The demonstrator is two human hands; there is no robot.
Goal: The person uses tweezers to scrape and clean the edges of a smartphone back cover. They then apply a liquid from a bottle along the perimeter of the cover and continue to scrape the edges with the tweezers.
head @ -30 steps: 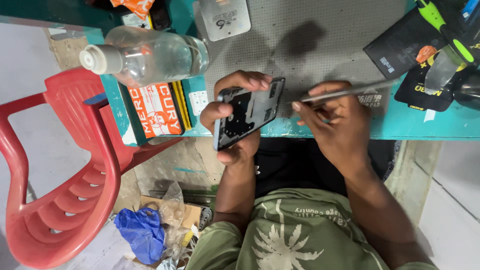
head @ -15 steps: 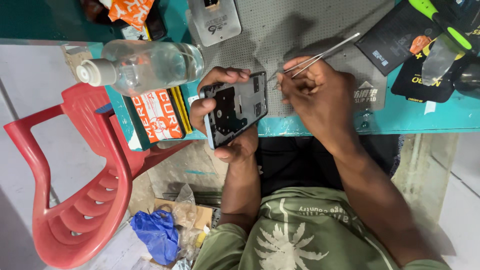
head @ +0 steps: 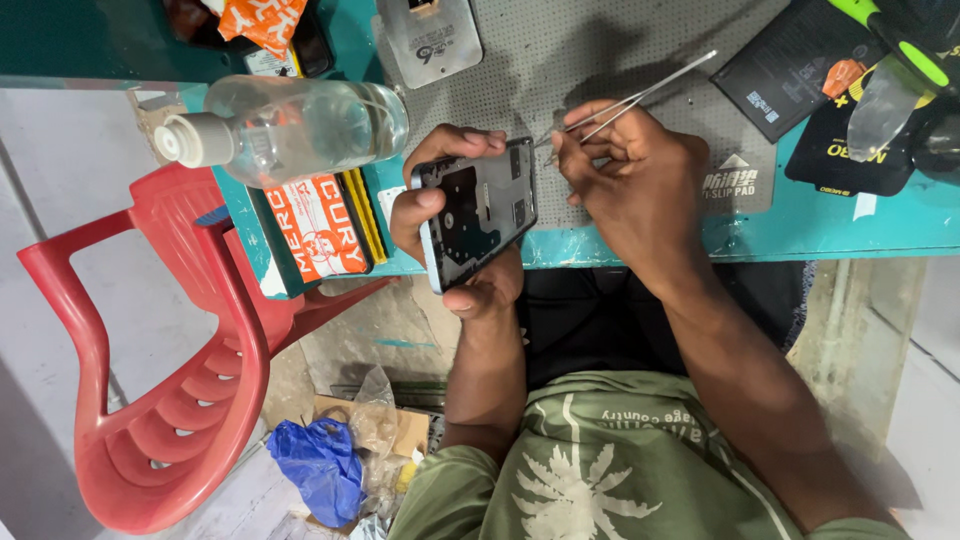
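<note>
- The left hand (head: pixel 452 215) grips an opened phone (head: pixel 478 212) by its edges, thumb on one long side and fingers curled over the top, holding it tilted just off the near edge of the teal bench (head: pixel 800 225).
- The phone's back is off: the dark inner frame, cut-outs and small parts show, so the opening-up looks done and the work inside appears to be under way.
- The right hand (head: pixel 640 180) pinches a pair of metal tweezers (head: pixel 640 95), the fingers closed tight round the lower part; the points aim up and away over the grey perforated mat (head: pixel 560 50), not at the phone.
- Whether the tweezers carry a small part cannot be told; the tips look bare.
- Nothing shows a back cover or screen being refitted, so I judge closing up is left to do.
- A clear plastic bottle (head: pixel 290 125) lies on its side on the bench to the left, above an orange box (head: pixel 315 228).
- A metal plate (head: pixel 430 35) rests on the mat, a dark flat packet (head: pixel 790 65) to the right.
- A red plastic chair (head: pixel 150 400) stands beside the bench, and a blue bag (head: pixel 320 465) lies on the floor.
</note>
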